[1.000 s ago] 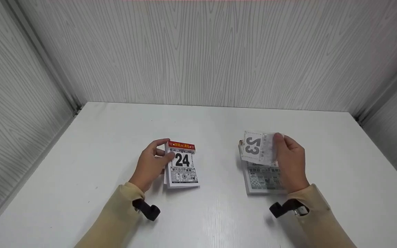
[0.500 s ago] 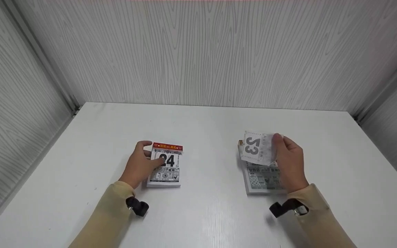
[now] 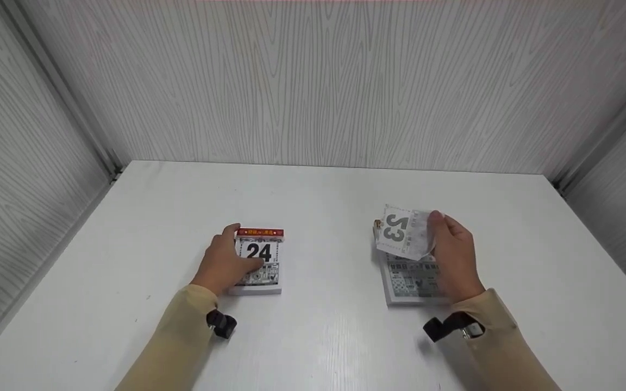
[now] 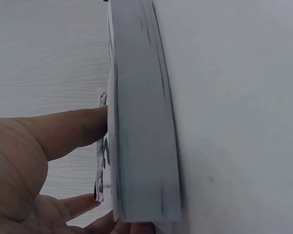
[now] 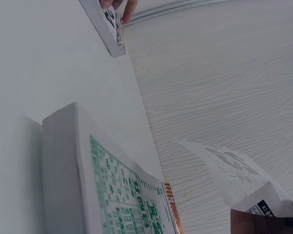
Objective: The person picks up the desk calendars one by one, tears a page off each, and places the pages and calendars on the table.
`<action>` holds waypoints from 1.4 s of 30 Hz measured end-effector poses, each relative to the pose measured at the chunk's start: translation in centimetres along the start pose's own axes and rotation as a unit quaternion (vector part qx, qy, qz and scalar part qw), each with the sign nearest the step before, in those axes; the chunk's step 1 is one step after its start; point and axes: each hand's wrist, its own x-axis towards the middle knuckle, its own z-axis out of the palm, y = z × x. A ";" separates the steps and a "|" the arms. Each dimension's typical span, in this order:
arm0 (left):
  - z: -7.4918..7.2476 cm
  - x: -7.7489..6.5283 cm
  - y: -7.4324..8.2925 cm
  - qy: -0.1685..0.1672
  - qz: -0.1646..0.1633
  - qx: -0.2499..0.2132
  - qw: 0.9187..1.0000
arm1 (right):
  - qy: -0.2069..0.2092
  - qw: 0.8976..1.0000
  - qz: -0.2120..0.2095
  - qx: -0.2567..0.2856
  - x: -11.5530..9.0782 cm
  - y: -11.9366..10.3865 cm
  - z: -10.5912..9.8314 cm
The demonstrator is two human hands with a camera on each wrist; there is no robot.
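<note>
On the left of the white table lies a small tear-off calendar (image 3: 265, 252) with a red header, showing a black 24. My left hand (image 3: 221, 265) grips it, thumb across its face and the index finger at its top left corner; the left wrist view shows its thick paper side (image 4: 141, 122). A second tear-off calendar (image 3: 413, 282), printed in green, lies on the right, its top largely covered. My right hand (image 3: 454, 260) pinches a thin calendar page (image 3: 400, 233) above it, a 23 showing through reversed. In the right wrist view that page (image 5: 229, 170) looks separate from the pad.
A white wood-grain panel (image 3: 313, 81) rises at the table's far edge. Similar side panels stand at left (image 3: 25, 163) and right (image 3: 623, 206). Both wrists wear a black camera mount, the left mount (image 3: 221, 324) close to the tabletop.
My left hand has moved left with the 24 calendar, which now lies flatter and straighter on the table; the thumb has slid lower on its face. The right hand and its page have barely moved.
</note>
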 end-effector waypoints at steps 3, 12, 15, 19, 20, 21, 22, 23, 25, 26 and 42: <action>-0.1 -0.1 0.1 0.000 -0.002 0.006 1.000 | -0.008 1.000 -0.001 0.013 0.0 0.1 -0.1; -0.4 -0.4 0.6 0.001 0.010 0.058 0.998 | -0.024 0.999 -0.002 0.036 0.1 -0.1 0.3; -0.3 -0.4 0.9 -0.004 0.013 0.082 0.997 | -0.020 0.999 0.002 0.035 0.0 -0.3 0.5; -0.1 -0.6 1.2 -0.009 0.015 0.103 0.994 | -0.026 0.999 -0.005 0.022 -0.1 -0.3 0.8; -0.1 -0.7 1.3 -0.009 0.016 0.104 0.994 | -0.028 0.999 -0.005 0.014 -0.1 -0.2 0.8; 0.0 -0.8 1.3 -0.009 0.017 0.104 0.994 | -0.030 1.000 -0.004 0.007 -0.1 -0.1 0.9; 0.0 -0.8 1.4 -0.010 0.017 0.104 0.994 | -0.031 1.000 -0.003 0.000 -0.1 -0.1 0.9; 0.0 -0.9 1.4 -0.010 0.018 0.103 0.994 | -0.031 0.999 0.000 -0.009 -0.1 0.0 0.9; 0.0 -1.0 1.5 -0.010 0.019 0.103 0.994 | -0.024 0.999 0.007 -0.026 0.0 -0.1 1.0; 0.0 -1.0 1.5 -0.009 0.020 0.103 0.994 | -0.019 0.999 0.011 -0.034 0.1 -0.2 1.1; 0.5 -0.8 1.9 -0.008 0.019 0.107 0.994 | -0.012 0.957 -0.144 -0.252 2.0 -1.6 6.8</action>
